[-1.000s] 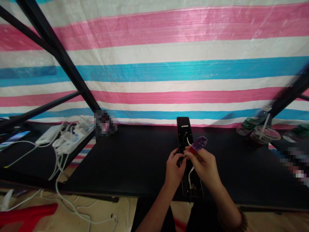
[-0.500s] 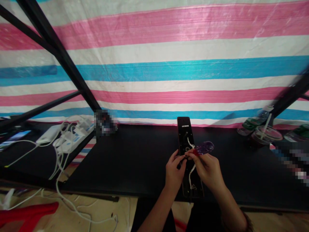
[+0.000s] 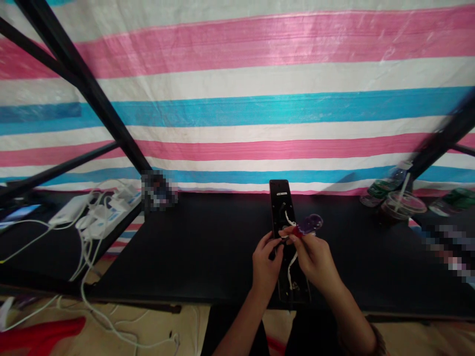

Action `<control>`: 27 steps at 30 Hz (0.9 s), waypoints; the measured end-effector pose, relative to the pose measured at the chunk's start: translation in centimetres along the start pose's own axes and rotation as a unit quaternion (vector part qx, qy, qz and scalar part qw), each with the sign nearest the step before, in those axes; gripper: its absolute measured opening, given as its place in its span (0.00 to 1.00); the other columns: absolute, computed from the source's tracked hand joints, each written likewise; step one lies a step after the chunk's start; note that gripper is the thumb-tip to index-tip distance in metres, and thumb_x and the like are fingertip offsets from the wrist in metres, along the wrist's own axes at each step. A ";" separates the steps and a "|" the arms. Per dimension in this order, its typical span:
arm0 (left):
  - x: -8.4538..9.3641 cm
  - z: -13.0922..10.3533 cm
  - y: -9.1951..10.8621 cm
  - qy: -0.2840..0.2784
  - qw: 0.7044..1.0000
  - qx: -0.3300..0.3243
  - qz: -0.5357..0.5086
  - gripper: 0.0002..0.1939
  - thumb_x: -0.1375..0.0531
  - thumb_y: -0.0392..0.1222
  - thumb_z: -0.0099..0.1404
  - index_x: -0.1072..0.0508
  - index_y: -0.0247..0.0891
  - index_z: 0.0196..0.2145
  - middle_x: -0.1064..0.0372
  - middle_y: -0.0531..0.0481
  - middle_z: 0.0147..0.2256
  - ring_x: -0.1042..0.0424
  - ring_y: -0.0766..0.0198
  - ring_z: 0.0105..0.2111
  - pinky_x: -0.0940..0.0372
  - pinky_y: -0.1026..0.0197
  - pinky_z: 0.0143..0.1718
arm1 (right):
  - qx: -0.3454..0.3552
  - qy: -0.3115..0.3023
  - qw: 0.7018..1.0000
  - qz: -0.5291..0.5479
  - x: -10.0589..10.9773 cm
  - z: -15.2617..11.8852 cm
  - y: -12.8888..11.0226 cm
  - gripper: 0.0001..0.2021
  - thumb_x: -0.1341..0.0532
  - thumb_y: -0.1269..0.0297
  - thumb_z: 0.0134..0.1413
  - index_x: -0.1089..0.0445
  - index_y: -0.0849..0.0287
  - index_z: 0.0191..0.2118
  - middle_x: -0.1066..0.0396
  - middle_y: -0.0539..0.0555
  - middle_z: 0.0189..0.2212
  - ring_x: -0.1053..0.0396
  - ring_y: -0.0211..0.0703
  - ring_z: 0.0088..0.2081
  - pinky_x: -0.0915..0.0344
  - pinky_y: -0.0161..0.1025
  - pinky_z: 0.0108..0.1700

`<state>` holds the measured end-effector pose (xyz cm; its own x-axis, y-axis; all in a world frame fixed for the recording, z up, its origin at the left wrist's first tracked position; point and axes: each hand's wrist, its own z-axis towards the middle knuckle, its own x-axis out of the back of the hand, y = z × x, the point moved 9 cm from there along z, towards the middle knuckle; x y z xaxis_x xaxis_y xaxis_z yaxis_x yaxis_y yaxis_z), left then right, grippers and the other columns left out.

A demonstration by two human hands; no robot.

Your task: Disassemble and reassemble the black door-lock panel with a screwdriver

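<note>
A long, narrow black panel (image 3: pixel 279 196) lies on the black table, its far end pointing away from me. White wires (image 3: pixel 290 271) run along its face, and a small pale label sits near the far end. My right hand (image 3: pixel 318 256) is closed around a screwdriver (image 3: pixel 310 224) with a see-through purple handle and a red collar; the fingers hide its tip. On the panel's left side, my left hand (image 3: pixel 265 262) has thumb and fingers pinched together close to the right fingertips. What the left fingers grip over the panel's middle is too small to make out.
A white power strip (image 3: pixel 106 220) with tangled cables is at the left, near a black metal frame bar (image 3: pixel 100 111). To the right stand a plastic cup with a straw (image 3: pixel 399 210) and a bottle (image 3: pixel 378 190). A striped sheet (image 3: pixel 237 113) hangs behind the table.
The whole view has shifted slightly, so things sit a little further left. Both hands stay over the panel's middle, and the screwdriver remains in my right hand.
</note>
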<state>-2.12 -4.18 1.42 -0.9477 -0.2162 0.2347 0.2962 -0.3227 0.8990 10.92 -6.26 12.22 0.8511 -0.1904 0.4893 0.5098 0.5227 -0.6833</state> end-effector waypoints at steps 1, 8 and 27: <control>0.0 0.0 0.0 0.003 1.000 0.004 -0.002 0.10 0.37 0.35 0.65 0.18 0.43 0.42 0.24 0.43 0.50 0.24 0.54 0.50 0.26 0.49 0.51 | -0.001 0.003 1.000 0.001 0.0 0.0 0.0 0.12 0.46 0.65 0.67 0.26 0.55 0.46 0.20 0.58 0.40 0.20 0.47 0.39 0.25 0.41 0.43; -0.1 0.4 0.1 -0.010 1.000 0.003 -0.005 0.09 0.38 0.35 0.65 0.18 0.42 0.40 0.25 0.43 0.50 0.24 0.54 0.50 0.26 0.52 0.49 | 0.016 0.028 0.999 0.002 0.0 -0.1 -0.6 0.06 0.40 0.65 0.63 0.25 0.55 0.40 0.21 0.57 0.38 0.22 0.48 0.40 0.25 0.41 0.43; 0.0 0.7 -0.7 -0.012 0.999 0.023 -0.028 0.07 0.37 0.39 0.64 0.19 0.40 0.39 0.26 0.42 0.51 0.23 0.56 0.45 0.26 0.58 0.38 | -0.008 0.074 0.996 0.046 1.1 -0.6 0.5 0.08 0.42 0.67 0.66 0.25 0.55 0.43 0.22 0.57 0.39 0.22 0.47 0.40 0.26 0.41 0.43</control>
<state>-2.40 -3.32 1.01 -0.9652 -0.1774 0.1922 0.2379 -0.2907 0.9268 12.17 -6.72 12.05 0.9028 -0.2641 0.3395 0.4299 0.5307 -0.7304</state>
